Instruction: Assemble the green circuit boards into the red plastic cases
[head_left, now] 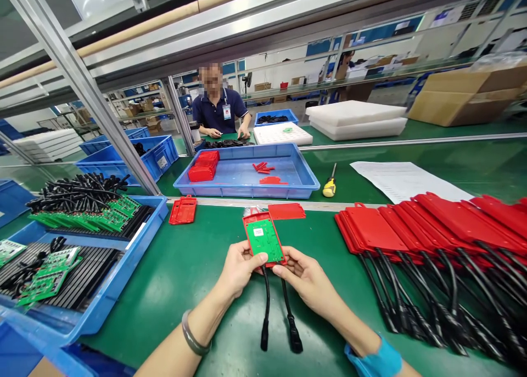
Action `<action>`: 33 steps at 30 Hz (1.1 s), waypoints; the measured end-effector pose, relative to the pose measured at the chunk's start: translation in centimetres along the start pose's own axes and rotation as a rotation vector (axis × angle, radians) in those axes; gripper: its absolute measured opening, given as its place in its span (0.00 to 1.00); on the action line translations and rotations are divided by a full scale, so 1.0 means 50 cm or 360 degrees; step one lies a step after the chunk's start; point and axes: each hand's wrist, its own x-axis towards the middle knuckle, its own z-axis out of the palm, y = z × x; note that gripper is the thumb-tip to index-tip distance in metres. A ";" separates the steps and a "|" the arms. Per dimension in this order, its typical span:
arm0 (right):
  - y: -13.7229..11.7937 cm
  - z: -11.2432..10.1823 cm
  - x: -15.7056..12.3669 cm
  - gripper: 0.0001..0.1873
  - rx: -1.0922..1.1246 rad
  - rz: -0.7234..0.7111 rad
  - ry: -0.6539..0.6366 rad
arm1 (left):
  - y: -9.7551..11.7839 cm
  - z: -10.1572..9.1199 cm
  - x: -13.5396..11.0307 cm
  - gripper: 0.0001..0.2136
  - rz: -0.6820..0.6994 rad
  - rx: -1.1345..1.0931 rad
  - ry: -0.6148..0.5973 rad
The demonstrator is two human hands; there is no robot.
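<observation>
A green circuit board lies inside a red plastic case half above the green bench. Two black cables hang from its near end, with plugs at their ends. My left hand is closed on the left near corner, thumb pressed on the board. My right hand grips the right near corner, beside the right cable's exit. A flat red cover lies just behind the case, and another red case part sits to the left.
Left, a blue bin holds cabled circuit boards. Right, a row of red cases trails black cables. A blue tray with red parts, a yellow screwdriver and paper lie behind. A co-worker sits opposite.
</observation>
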 end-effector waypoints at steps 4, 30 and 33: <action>0.011 -0.002 -0.004 0.12 -0.0338 -0.0123 0.0172 | -0.004 -0.001 -0.001 0.16 -0.0065 -0.0010 0.0014; 0.003 -0.014 0.015 0.20 -0.0100 -0.0013 0.0175 | -0.009 0.000 0.005 0.19 0.0064 0.0156 -0.0122; -0.006 -0.024 0.017 0.21 0.0070 0.0104 0.0139 | -0.006 0.005 -0.002 0.19 -0.0031 0.0208 -0.0252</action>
